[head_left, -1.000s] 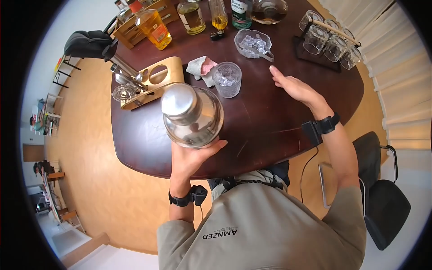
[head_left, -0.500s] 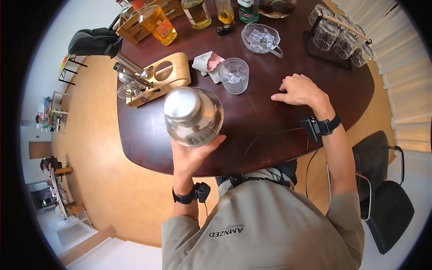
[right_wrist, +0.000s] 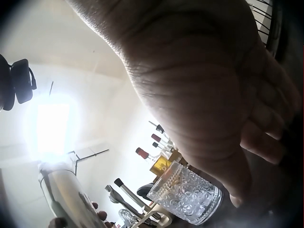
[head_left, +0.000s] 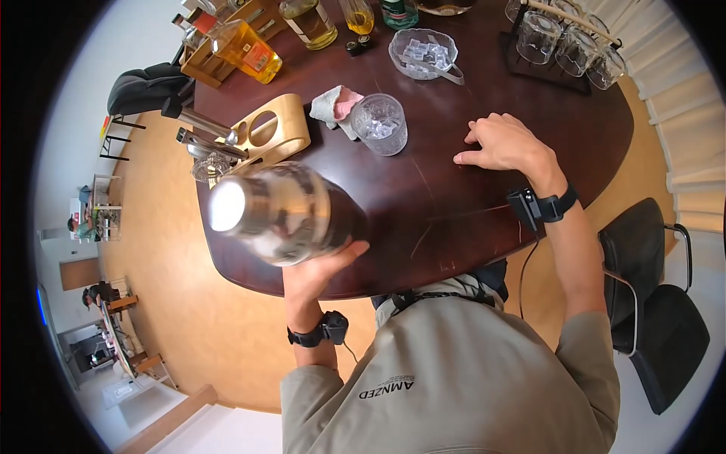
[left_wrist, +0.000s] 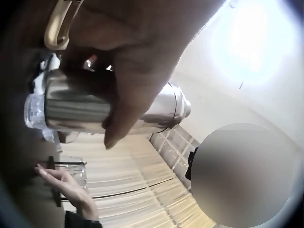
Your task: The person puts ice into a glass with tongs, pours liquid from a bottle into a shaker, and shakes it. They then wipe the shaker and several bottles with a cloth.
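My left hand (head_left: 311, 274) grips a steel cocktail shaker (head_left: 291, 216) around its body, above the table's near left part. The shaker is blurred in the head view and tilts, its cap end toward the left. In the left wrist view my thumb lies across the shiny shaker (left_wrist: 76, 108). My right hand (head_left: 508, 144) is over the table at the right, fingers loosely bent and holding nothing. Between the hands and farther back stands a patterned glass (head_left: 380, 129) with ice in it. The right wrist view shows this glass (right_wrist: 187, 192) close by the right thumb.
A grey and pink cloth (head_left: 329, 104) lies against the glass. To its left stands a bamboo bar-tool holder (head_left: 293, 125) with metal tools. Farther back are an ice bowl (head_left: 398, 62) with tongs, an amber bottle (head_left: 246, 51) among several others, and a rack of upturned glasses (head_left: 538, 39).
The shaker, more upright before, has swung its cap end to the left in my left hand. My right hand lowered from straight, raised fingers to a loose, bent pose nearer the table.
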`<action>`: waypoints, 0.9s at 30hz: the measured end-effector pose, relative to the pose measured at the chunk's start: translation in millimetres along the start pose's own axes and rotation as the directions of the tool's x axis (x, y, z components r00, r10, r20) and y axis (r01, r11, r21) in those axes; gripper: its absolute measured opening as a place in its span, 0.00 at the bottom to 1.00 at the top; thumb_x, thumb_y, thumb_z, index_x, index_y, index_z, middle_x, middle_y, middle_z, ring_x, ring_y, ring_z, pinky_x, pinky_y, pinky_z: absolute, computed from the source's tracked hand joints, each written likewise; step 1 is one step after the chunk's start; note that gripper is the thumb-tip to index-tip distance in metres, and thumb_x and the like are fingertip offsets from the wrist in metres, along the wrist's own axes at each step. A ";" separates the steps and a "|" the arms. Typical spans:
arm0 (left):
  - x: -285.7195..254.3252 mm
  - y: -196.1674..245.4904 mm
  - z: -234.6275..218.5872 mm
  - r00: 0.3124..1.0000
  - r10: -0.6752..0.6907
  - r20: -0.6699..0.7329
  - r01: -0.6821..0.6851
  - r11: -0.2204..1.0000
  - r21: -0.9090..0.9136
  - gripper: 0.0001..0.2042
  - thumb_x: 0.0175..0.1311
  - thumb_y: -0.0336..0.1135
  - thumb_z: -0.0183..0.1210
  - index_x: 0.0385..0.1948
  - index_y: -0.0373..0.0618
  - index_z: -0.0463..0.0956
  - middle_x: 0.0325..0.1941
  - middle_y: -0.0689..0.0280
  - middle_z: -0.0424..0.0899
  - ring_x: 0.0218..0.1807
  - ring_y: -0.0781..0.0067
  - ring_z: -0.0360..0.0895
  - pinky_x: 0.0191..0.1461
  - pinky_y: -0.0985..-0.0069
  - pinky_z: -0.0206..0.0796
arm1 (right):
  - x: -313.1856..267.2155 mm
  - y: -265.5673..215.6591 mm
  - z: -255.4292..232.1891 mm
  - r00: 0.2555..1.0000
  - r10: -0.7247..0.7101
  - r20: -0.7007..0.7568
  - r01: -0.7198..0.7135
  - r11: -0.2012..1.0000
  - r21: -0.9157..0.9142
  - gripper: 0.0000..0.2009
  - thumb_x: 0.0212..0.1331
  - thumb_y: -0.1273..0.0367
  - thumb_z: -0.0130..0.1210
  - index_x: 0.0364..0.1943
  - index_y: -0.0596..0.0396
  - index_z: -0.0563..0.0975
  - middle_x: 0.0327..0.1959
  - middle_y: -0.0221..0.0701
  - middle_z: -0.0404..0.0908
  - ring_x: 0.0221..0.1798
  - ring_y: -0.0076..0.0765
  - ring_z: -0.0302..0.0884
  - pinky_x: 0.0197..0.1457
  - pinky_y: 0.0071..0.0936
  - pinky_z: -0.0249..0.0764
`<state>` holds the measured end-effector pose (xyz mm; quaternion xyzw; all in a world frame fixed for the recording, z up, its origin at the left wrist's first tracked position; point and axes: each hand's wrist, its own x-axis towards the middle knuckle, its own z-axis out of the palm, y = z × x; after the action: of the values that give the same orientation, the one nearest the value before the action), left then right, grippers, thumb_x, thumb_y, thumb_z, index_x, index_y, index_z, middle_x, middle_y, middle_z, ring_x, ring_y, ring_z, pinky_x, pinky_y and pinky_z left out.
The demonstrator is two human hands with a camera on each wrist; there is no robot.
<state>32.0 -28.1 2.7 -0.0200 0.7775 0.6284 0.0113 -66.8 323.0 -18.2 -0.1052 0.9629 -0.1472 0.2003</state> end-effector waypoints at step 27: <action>3.5 -2.3 0.3 0.956 0.125 -0.267 -0.134 0.991 -0.013 0.24 0.44 0.25 0.83 0.45 0.36 0.82 0.42 0.66 0.88 0.42 0.74 0.85 0.50 0.73 0.80 | -1.7 3.1 13.0 0.991 -0.042 -0.125 0.041 0.999 -0.010 0.26 0.56 0.52 0.72 0.45 0.65 0.88 0.39 0.53 0.89 0.47 0.59 0.88 0.56 0.46 0.82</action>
<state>28.6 -28.3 0.3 -0.0532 0.7618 0.6314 -0.1344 -60.3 323.2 -30.1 -0.1165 0.9717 -0.1541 0.1360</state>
